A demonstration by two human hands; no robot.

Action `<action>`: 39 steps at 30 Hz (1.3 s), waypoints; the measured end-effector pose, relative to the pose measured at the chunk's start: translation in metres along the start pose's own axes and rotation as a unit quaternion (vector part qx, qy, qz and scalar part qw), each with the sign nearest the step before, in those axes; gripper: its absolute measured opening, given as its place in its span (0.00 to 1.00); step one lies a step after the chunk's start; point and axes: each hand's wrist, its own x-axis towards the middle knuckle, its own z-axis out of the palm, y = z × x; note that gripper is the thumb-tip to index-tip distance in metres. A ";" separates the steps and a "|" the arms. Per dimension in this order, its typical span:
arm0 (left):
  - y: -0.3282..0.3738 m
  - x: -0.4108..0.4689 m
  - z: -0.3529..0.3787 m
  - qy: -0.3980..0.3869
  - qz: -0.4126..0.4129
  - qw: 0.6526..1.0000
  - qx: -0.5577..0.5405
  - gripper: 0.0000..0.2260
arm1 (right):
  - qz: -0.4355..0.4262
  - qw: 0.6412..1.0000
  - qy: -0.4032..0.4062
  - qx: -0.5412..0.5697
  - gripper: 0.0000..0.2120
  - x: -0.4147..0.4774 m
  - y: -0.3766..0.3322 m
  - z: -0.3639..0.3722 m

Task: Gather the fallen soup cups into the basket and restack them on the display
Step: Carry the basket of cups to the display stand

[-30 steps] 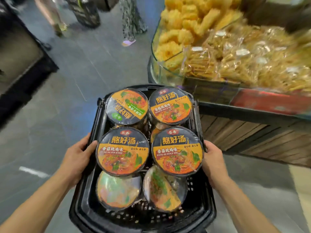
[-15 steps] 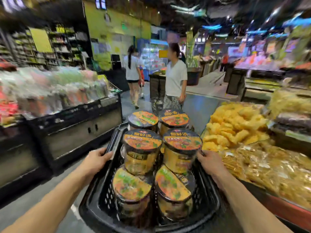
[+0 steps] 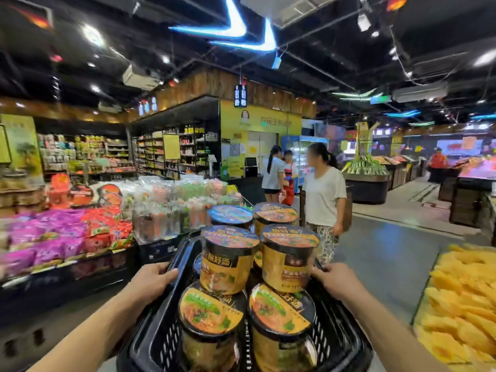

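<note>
A black plastic basket [image 3: 155,334] is carried in front of me, packed with several yellow-and-black soup cups [image 3: 228,261]. Two cups lie low at the near end, two stand taller in the middle, and two more stand at the far end. My left hand [image 3: 150,280] grips the basket's left rim, fingers curled over the edge. My right hand [image 3: 338,283] grips the right rim beside a tall cup [image 3: 287,256].
A low display of pink, red and clear snack packs [image 3: 80,232] runs along the left. Yellow fried snacks [image 3: 461,304] fill a bin at the right. A person in a white shirt [image 3: 323,194] stands in the aisle ahead, with others behind. Grey floor stretches ahead to the right.
My view has swung up from the floor and basket to the store aisle. The basket has risen with both hands still on its rims. The cups have kept their places.
</note>
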 end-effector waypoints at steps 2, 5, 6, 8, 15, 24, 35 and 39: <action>-0.011 0.003 -0.026 0.018 -0.018 1.000 0.003 0.10 | -0.019 1.000 -0.012 -0.005 0.25 0.010 -0.026 0.016; -0.027 0.005 -0.065 0.045 -0.054 0.997 -0.011 0.08 | -0.037 0.998 -0.048 0.013 0.25 0.024 -0.066 0.046; -0.033 0.007 -0.077 0.054 -0.061 0.996 -0.018 0.07 | -0.047 0.997 -0.062 0.013 0.24 0.028 -0.079 0.056; -0.044 0.008 -0.100 0.070 -0.075 0.994 -0.024 0.06 | -0.069 0.994 -0.084 0.030 0.23 0.038 -0.105 0.080; -0.102 0.020 -0.182 0.165 -0.136 0.977 -0.009 0.06 | -0.128 0.974 -0.179 0.043 0.22 0.078 -0.195 0.179; -0.158 0.025 -0.285 0.289 -0.214 0.932 0.039 0.05 | -0.222 0.924 -0.305 0.054 0.22 0.120 -0.326 0.345; -0.232 0.048 -0.416 0.447 -0.305 0.839 0.055 0.09 | -0.388 0.832 -0.396 0.029 0.17 0.125 -0.522 0.556; -0.268 0.055 -0.469 0.500 -0.324 0.802 0.034 0.10 | -0.418 0.809 -0.413 0.022 0.21 0.110 -0.594 0.639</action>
